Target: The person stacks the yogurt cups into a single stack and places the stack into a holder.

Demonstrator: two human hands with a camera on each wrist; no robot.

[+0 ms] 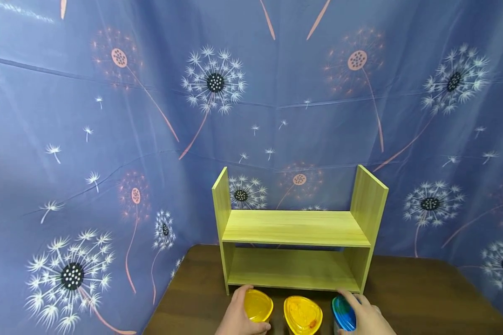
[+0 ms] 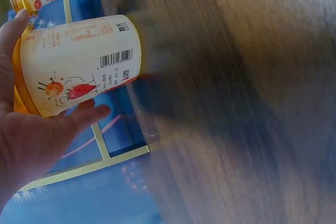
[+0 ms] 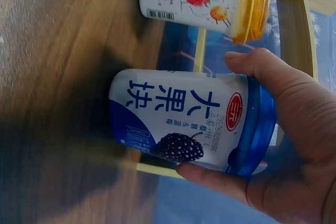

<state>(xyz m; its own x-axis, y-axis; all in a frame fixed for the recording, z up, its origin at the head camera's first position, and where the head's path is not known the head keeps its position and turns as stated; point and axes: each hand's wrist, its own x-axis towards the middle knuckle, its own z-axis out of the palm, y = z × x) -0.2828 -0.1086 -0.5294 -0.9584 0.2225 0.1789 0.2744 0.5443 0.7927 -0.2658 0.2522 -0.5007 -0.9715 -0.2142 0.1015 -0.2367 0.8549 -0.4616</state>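
Observation:
Three yogurt cups stand in a row at the near edge of the head view. My left hand (image 1: 243, 316) holds the left yellow-lidded yogurt cup (image 1: 258, 305), thumb and fingers on opposite sides. In the left wrist view this cup (image 2: 81, 64) shows a white label with a strawberry and a barcode. The blue-lidded yogurt cup (image 1: 344, 314) is gripped by my right hand (image 1: 366, 316); in the right wrist view dark berries are printed on that cup (image 3: 178, 114). Between the hands is another yellow-lidded yogurt cup (image 1: 302, 315), touched by neither.
Behind the cups, a pale wooden two-tier shelf (image 1: 295, 228) with raised sides stands on the dark brown wooden table (image 1: 419, 288). A blue dandelion-patterned curtain (image 1: 276, 125) hangs behind and to both sides.

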